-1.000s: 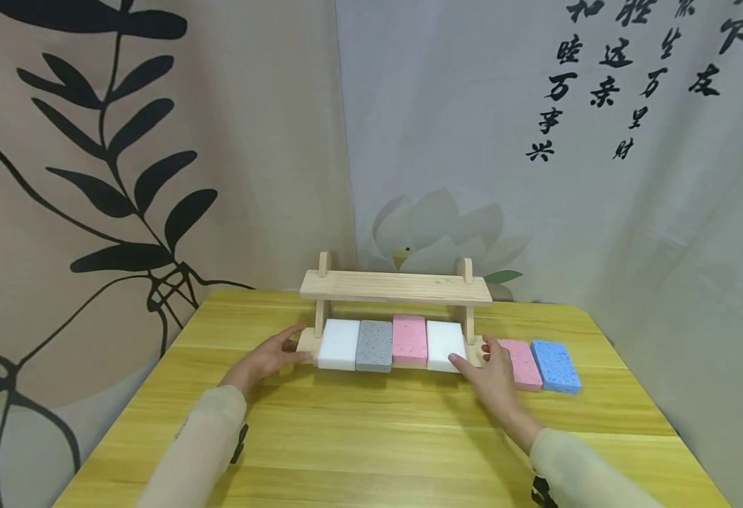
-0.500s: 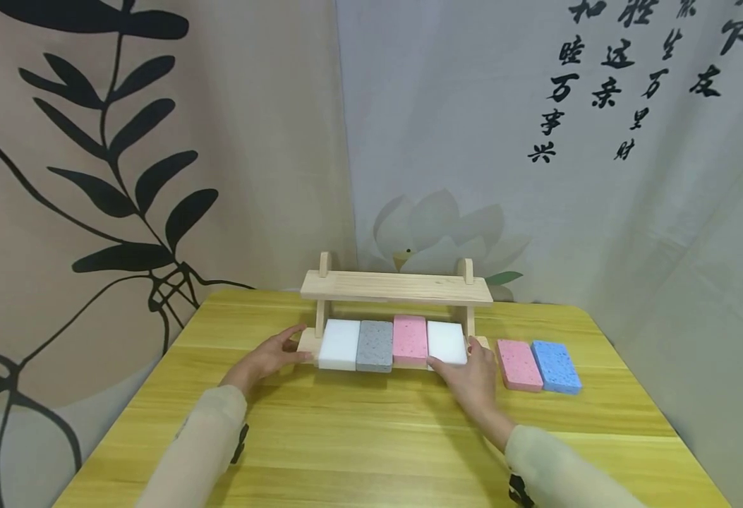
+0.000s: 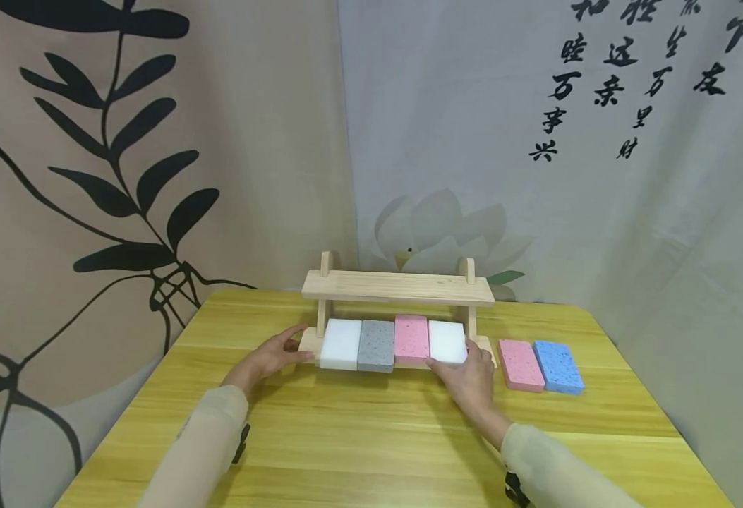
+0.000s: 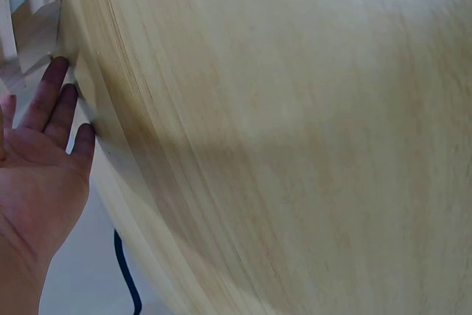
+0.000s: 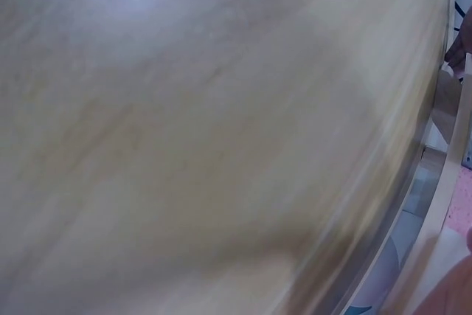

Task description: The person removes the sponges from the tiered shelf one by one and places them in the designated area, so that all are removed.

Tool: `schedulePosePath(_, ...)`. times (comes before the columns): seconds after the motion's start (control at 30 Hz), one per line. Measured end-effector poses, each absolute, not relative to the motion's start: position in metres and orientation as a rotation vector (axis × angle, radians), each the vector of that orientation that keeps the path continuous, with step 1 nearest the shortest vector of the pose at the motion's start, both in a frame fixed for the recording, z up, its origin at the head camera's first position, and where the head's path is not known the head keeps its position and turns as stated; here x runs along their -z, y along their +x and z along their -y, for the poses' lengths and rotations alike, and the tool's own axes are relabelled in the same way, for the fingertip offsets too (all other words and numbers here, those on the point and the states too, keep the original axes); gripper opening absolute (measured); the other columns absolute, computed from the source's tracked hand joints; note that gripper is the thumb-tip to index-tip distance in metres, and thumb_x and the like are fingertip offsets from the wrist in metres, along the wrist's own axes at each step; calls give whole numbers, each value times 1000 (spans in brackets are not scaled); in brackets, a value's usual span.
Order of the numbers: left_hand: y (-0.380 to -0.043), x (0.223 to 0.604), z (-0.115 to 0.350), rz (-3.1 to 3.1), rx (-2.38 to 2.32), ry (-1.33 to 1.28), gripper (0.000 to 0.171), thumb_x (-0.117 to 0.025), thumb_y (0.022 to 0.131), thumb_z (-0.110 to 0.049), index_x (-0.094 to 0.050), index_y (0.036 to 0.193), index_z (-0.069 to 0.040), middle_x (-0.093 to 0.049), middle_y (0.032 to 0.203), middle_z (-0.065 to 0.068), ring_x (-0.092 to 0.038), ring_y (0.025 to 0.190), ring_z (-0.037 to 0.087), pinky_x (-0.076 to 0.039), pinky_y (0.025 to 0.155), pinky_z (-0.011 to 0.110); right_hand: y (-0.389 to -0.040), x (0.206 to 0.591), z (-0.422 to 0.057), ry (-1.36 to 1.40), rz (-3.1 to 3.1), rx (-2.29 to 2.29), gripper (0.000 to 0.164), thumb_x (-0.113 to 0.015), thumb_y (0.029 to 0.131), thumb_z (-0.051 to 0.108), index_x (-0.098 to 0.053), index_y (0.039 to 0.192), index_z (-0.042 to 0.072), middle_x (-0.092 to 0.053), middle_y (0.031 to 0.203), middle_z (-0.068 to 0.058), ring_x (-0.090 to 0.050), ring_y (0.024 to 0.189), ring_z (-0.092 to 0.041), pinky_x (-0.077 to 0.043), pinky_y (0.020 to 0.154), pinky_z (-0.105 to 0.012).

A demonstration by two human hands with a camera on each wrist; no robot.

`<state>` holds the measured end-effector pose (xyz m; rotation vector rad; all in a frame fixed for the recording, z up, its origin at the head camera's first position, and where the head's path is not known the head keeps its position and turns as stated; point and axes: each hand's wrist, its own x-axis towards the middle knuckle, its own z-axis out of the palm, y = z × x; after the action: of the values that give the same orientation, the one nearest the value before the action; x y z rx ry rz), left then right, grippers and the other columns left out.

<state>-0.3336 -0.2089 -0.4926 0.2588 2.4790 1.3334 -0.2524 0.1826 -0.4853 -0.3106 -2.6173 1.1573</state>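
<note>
A small two-tier wooden shelf (image 3: 396, 286) stands at the back of the table. On its lower board, side by side, lie a left white sponge (image 3: 341, 344), a grey sponge (image 3: 376, 346), a pink sponge (image 3: 411, 339) and a right white sponge (image 3: 447, 339). My left hand (image 3: 276, 355) holds the left end of the lower board, thumb in front and fingers behind. In the left wrist view its fingers (image 4: 53, 105) look fairly straight. My right hand (image 3: 471, 377) grips the right white sponge, thumb at its front edge and fingers at its right side.
Right of the shelf, another pink sponge (image 3: 521, 365) and a blue sponge (image 3: 558, 367) lie side by side on the wooden table (image 3: 358, 437). A printed cloth (image 3: 269, 141) hangs behind the table. The shelf's upper board overhangs the back of the lower row.
My right hand has moved left from the shelf's right end onto the right white sponge. The left hand and the row of sponges look the same, and the view has shifted slightly.
</note>
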Motion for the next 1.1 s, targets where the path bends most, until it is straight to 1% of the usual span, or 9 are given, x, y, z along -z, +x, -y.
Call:
schedulePosePath(0.23,-334,493,208,-2478,-1335,247,90,-75,87,-45,-26,158,-17,-43,145,30,-44,130,46,-42,100,59,-253,487,-185,-305,2591,-1177,93,-83,77,38,-39,144,-9,-40,134,-32,-42,118,-44,-39,97,-57)
schedulePosePath(0.37,-334,493,208,-2487,-1326,243,91,-74,87,-47,-26,158,-18,-42,145,29,-43,131,46,-41,101,60,-254,488,-189,-304,2575,-1202,89,-82,78,34,-39,143,-9,-42,132,-31,-44,115,-43,-41,95,-56)
schedulePosePath(0.53,-334,492,209,-2499,-1306,243,91,-73,88,-48,-25,158,-18,-41,146,31,-40,133,48,-39,102,61,-252,487,-195,-286,2567,-1225,90,-81,79,35,-37,145,-7,-41,134,-31,-46,115,-42,-41,97,-56)
schedulePosePath(0.7,-333,494,209,-2487,-1323,237,89,-73,88,-46,-25,158,-18,-42,145,30,-43,132,47,-41,101,61,-247,483,-201,-242,2593,-1237,91,-81,80,35,-35,147,-6,-39,136,-29,-46,116,-41,-42,98,-56)
schedulePosePath(0.83,-332,495,209,-2481,-1333,235,90,-73,88,-46,-25,158,-18,-43,145,29,-44,130,46,-42,100,61,-243,480,-207,-190,2577,-1249,88,-82,80,32,-38,145,-7,-42,133,-28,-48,114,-41,-44,94,-56)
schedulePosePath(0.93,-333,494,208,-2482,-1338,236,89,-73,88,-46,-25,158,-18,-43,145,29,-45,130,45,-42,100,60,-238,478,-213,-180,2562,-1280,85,-82,81,29,-38,144,-7,-42,132,-29,-47,115,-41,-44,95,-56)
schedulePosePath(1.1,-333,492,207,-2484,-1335,246,88,-73,90,-43,-24,158,-16,-43,144,30,-46,129,46,-43,99,60,-231,476,-225,-200,2574,-1323,86,-81,83,29,-35,147,-6,-39,133,-29,-45,116,-41,-42,98,-56)
